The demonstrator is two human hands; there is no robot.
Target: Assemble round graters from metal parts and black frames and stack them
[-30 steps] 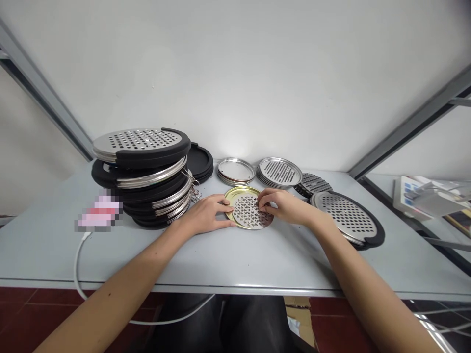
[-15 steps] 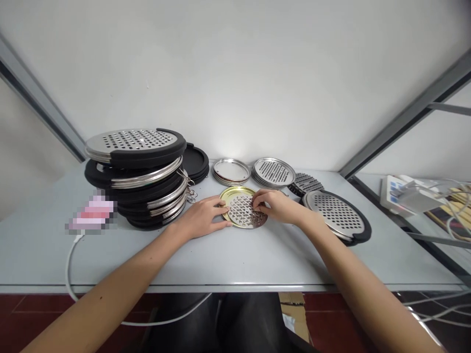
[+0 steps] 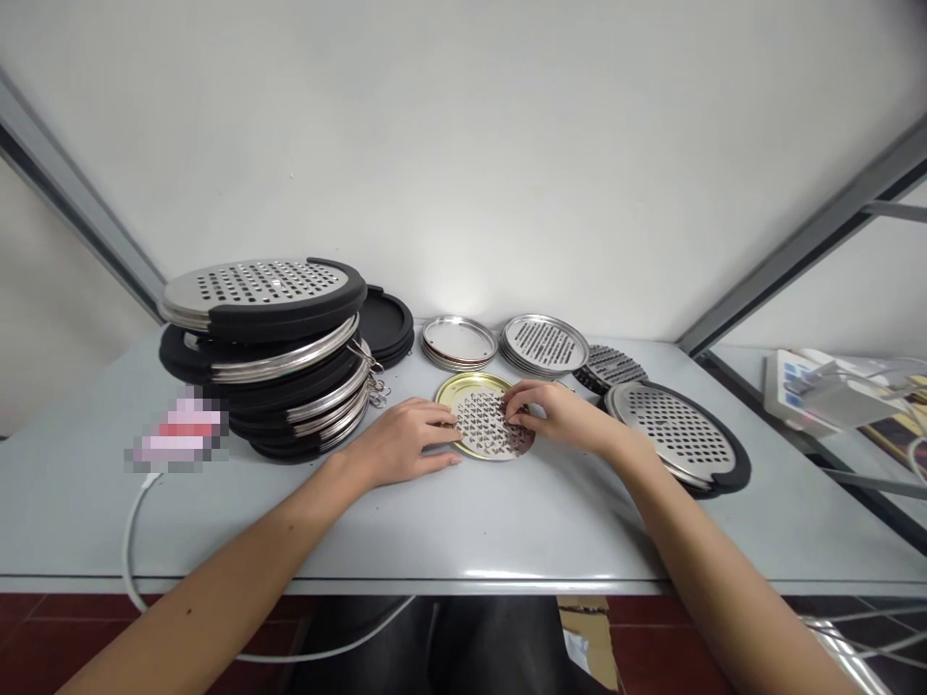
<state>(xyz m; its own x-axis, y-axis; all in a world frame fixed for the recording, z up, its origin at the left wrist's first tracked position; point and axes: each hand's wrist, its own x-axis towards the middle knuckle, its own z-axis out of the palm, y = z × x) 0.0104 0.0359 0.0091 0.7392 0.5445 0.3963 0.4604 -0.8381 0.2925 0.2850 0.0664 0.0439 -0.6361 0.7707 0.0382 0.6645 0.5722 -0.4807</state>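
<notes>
A round metal grater disc [image 3: 487, 425] with rows of raised teeth lies over a shallow gold-coloured round tray [image 3: 450, 387] on the table. My left hand [image 3: 406, 442] rests on the table at the tray's left, fingers stretched out and the fingertips at its rim. At the disc's upper right, my right hand [image 3: 550, 413] has its fingers bent and pinched together on the toothed surface. The exact fingertip contact is partly hidden. Behind the tray stand a stack of plain silver round trays [image 3: 459, 338] and a stack of slotted grater discs [image 3: 545, 343].
A tall stack of black-rimmed graters [image 3: 267, 299] stands left, with black round holders [image 3: 387, 323] behind it. At right lie dark slotted discs [image 3: 612, 367] and another black-rimmed grater [image 3: 677, 434]. A white cable [image 3: 128, 550] crosses the table's front edge [image 3: 478, 585].
The view has shifted slightly. My left fingers have eased a little back off the tray's rim and lie flatter; my right hand stays pinched at the disc.
</notes>
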